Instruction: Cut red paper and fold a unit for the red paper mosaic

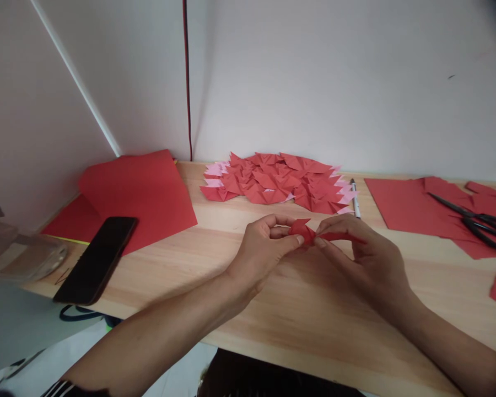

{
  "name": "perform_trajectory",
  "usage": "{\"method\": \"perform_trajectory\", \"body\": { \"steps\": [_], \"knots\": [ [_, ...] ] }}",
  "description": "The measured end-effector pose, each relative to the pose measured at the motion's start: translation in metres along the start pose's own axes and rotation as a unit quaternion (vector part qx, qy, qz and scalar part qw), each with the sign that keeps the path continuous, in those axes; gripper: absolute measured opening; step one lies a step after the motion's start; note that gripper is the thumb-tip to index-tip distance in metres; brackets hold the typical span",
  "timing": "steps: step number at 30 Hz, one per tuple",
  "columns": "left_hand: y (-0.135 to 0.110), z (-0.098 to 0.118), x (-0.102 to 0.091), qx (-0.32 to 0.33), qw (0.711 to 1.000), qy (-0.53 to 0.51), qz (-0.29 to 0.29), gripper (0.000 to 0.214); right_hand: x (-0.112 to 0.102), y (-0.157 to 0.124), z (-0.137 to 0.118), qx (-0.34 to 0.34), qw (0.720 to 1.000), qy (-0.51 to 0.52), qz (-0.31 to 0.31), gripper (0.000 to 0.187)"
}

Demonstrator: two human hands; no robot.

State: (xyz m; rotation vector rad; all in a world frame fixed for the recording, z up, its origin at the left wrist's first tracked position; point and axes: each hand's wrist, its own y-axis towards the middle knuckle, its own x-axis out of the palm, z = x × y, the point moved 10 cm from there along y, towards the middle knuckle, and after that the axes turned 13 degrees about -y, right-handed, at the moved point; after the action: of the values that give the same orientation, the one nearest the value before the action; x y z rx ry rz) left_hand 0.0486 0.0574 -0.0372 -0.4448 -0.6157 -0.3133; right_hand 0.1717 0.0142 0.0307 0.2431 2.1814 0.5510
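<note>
a striped sleeve (72, 389) is being cut off by the bottom edge of the view, and both forearms are being held out over the wooden table (273, 325). near the front edge at left, a phone (97, 259) is being left face up at a slant, its far end being laid over red sheets (149, 193). farther left, a clear box (31, 259) is being shown only in part.

at the middle, in front of the pile, a small red paper piece (301, 227) is being held between the two hands, a pointed tip being turned upward. its left side is being pinched by the thumb and fingers of the left hand (261, 242). its right edge is being gripped by the thumb and fingertips of the right hand (370, 253), and some red is also being seen under those fingers. whether the piece is touching the table is not being shown clearly.

to the right, black scissors (473, 216) are being rested open on red paper (397, 205). beyond the hands, a pile (273, 179) of folded red and pink pieces is being spread near the wall (314, 82), a pen (356, 201) being set at its right end. behind, a dark cord (187, 82) is being hung down.
</note>
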Motion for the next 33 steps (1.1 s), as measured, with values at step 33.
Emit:
{"method": "perform_trajectory", "body": {
  "steps": [33],
  "knots": [
    [-0.0006,0.0029,0.0054,0.033,0.998,0.048,-0.031,0.032,0.0019,0.0022,0.0083,0.03,0.999,-0.018,0.005,0.004]
  ]
}}
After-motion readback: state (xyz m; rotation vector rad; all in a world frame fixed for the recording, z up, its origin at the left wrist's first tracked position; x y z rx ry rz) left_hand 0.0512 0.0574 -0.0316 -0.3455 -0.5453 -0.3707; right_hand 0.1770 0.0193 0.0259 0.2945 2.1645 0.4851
